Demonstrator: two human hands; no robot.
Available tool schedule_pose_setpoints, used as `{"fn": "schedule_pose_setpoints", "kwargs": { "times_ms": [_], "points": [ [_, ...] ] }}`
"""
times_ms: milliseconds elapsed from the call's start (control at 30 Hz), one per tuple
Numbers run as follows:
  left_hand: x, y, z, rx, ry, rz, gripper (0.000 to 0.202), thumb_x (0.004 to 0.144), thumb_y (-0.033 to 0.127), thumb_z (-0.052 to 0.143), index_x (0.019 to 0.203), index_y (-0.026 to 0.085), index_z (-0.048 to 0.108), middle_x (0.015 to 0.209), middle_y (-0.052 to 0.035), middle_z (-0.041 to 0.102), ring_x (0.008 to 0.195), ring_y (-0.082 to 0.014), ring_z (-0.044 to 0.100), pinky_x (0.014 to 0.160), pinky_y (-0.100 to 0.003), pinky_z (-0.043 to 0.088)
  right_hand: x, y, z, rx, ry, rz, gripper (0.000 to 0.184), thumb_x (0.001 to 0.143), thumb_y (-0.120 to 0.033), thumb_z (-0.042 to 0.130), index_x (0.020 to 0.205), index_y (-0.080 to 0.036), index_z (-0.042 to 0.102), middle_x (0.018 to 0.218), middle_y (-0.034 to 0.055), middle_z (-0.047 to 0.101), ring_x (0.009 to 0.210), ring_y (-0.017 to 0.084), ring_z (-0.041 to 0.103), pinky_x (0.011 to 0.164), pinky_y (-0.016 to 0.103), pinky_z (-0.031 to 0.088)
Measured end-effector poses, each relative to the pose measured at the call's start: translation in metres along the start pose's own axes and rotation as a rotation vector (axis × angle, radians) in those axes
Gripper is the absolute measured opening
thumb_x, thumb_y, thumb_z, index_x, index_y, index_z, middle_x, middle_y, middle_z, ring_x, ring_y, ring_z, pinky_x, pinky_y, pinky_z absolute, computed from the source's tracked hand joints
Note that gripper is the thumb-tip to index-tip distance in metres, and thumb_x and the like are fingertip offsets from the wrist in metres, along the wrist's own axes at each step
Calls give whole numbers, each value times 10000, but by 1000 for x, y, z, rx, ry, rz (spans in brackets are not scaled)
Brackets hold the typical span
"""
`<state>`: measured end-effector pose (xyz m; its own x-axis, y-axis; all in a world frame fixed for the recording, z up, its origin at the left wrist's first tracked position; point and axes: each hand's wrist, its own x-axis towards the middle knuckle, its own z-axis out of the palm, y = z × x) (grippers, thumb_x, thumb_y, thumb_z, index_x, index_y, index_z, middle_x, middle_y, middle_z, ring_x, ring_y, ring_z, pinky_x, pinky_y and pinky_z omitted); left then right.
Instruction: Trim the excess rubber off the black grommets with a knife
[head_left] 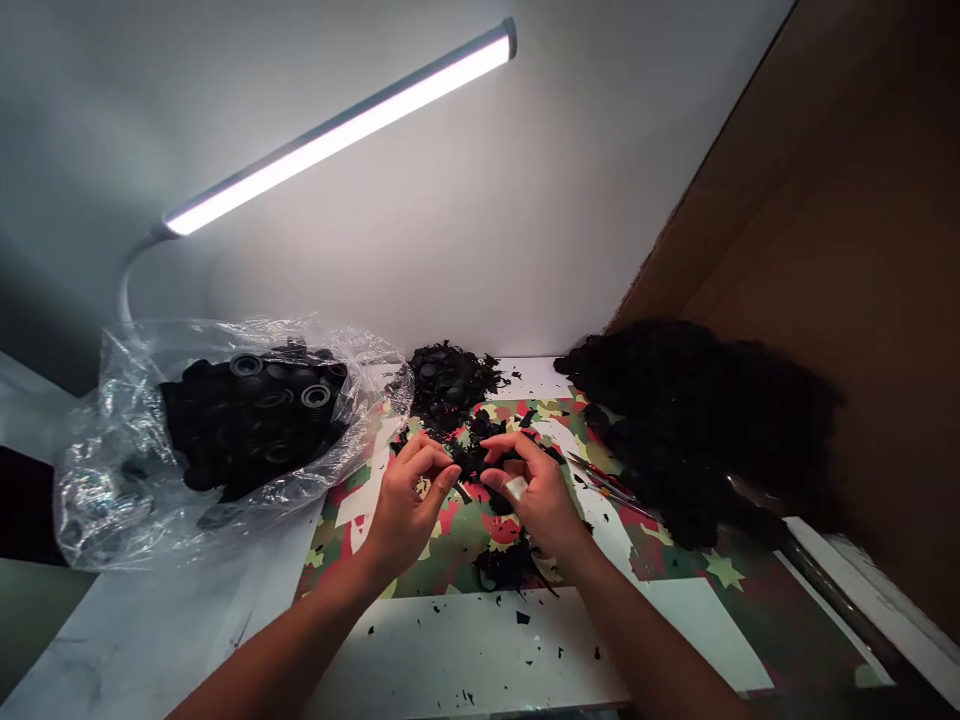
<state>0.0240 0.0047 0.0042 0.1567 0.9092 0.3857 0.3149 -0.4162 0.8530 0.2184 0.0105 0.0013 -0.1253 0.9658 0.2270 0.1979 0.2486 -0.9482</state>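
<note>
My left hand [409, 500] is over the middle of the camouflage-patterned sheet [442, 545], thumb and forefinger curled together in a pinch. Facing it, my right hand [538, 500] curls its thumb and forefinger round something dark; a white wrap shows on one finger. Small black scraps [470, 460] lie in the gap between the fingertips. Whatever the fingers grip is too dark and small to make out. Just below the hands is a little heap of black trimmings [506, 568].
A clear plastic bag [112, 500] of black ring-shaped parts [255, 420] stands on the left. Behind the hands is a black pile [450, 378]. A larger dark heap [697, 420] fills the right, beside red-handled tools [611, 485]. A lit tube lamp [337, 135] hangs above.
</note>
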Motion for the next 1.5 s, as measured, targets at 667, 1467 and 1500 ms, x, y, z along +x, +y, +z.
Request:
{"fn": "schedule_pose_setpoints", "kwargs": {
  "times_ms": [667,1467,1500],
  "points": [
    [3,-9,2,-152,40,-83,349,668,302,891,992,225,784,904,-46,762,775,-200,699,735,-325,594,-7,-8,18,139,29,69,357,893,-434,617,630,-193,599,844,46,631,704,158,532,587,272,415],
    [4,4,-8,-198,-119,-291,64,706,211,784,723,162,746,689,-14,645,618,-132,548,564,-245,432,-16,-9,21,-619,-9,-586,200,972,-157,535,986,-235,718,903,57,737,693,162,619,629,312,427],
    [4,5,-7,-158,-114,-269,50,700,196,782,709,166,743,676,-9,642,622,-132,546,571,-244,427,-16,-10,23,-656,-26,-581,211,967,-150,524,923,-235,712,860,48,731,645,152,587,609,313,396]
  ]
}}
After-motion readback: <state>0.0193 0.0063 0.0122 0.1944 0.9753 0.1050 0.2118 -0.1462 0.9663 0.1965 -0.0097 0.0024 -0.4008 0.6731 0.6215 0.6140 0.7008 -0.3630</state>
